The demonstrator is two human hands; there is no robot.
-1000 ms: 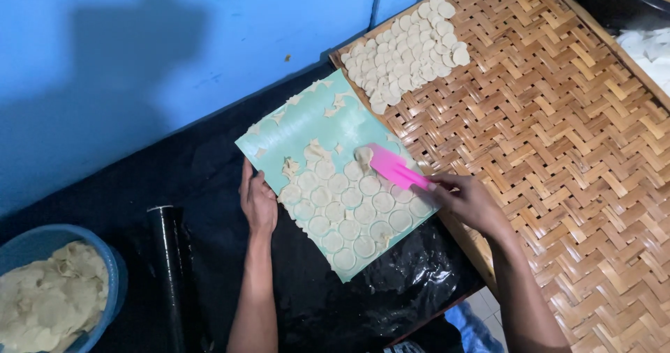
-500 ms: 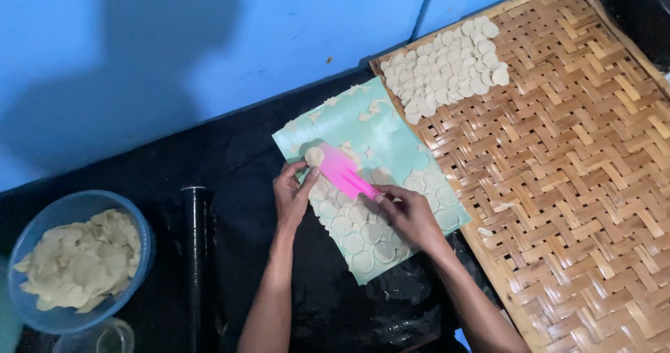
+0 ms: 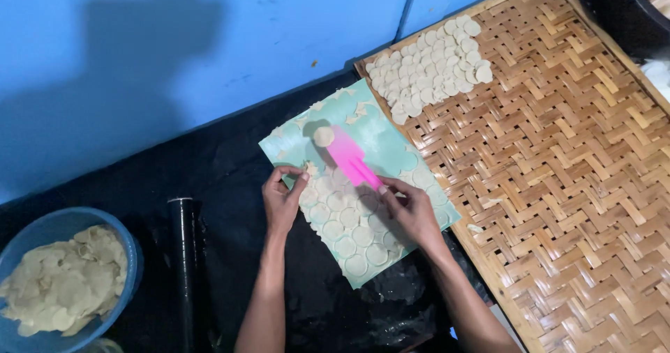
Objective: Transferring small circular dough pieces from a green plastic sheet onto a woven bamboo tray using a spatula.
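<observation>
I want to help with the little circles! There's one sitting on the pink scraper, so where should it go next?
Probably carry it over to the woven tray. The right hand holds the pink scraper with one dough round on its tip, and lifted rounds already lie grouped on the tray's far corner.

I see open woven tray [image 3: 579,185] right of the hands; dough discs [image 3: 426,74] crowd its far corner. Left: black roller [image 3: 185,269], blue bowl [image 3: 105,227] block passage.
</observation>
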